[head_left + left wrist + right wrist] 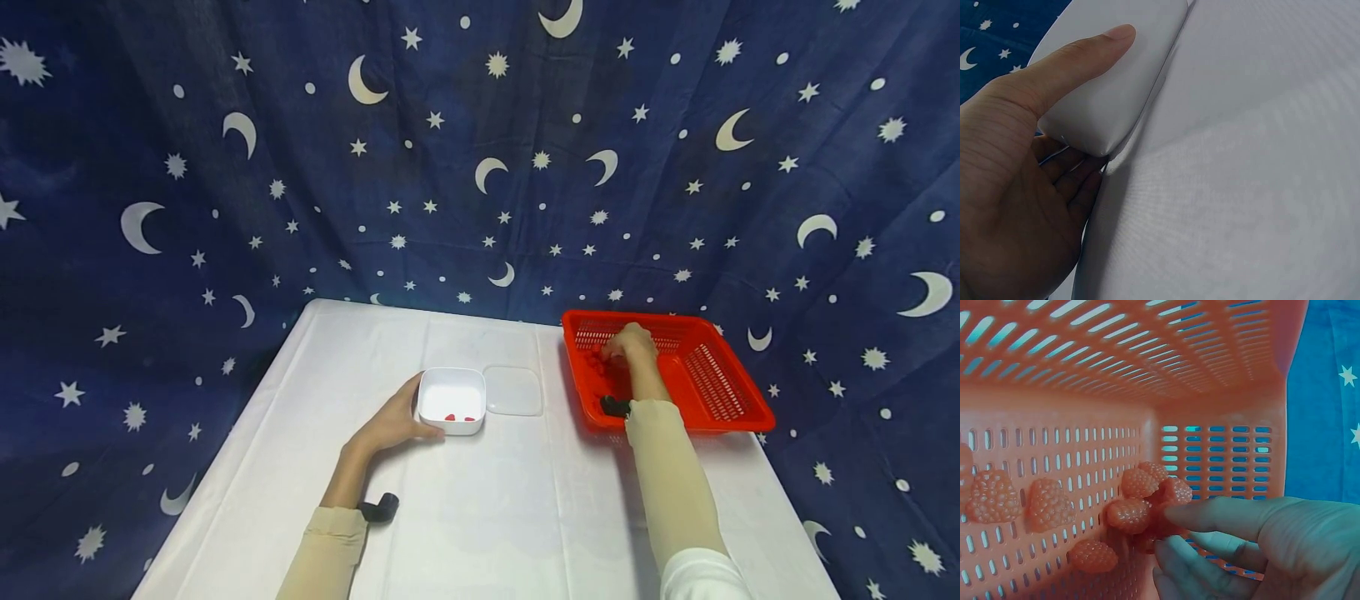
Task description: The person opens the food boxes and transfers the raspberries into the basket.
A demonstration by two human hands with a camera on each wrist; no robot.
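On the white tabletop, my left hand grips a small white square container by its left side. Its thumb lies along the front wall and the other fingers go round behind. Red raspberries show inside by the near wall. To the right, my right hand reaches down into a red slotted plastic basket. In the right wrist view, its thumb and fingers pinch at a raspberry, mostly hidden by the fingertips, in a cluster of raspberries at the basket's corner.
A clear flat lid lies against the container's right side. More loose raspberries rest along the basket. A dark blue curtain with moons and stars hangs behind and beside the white-covered table.
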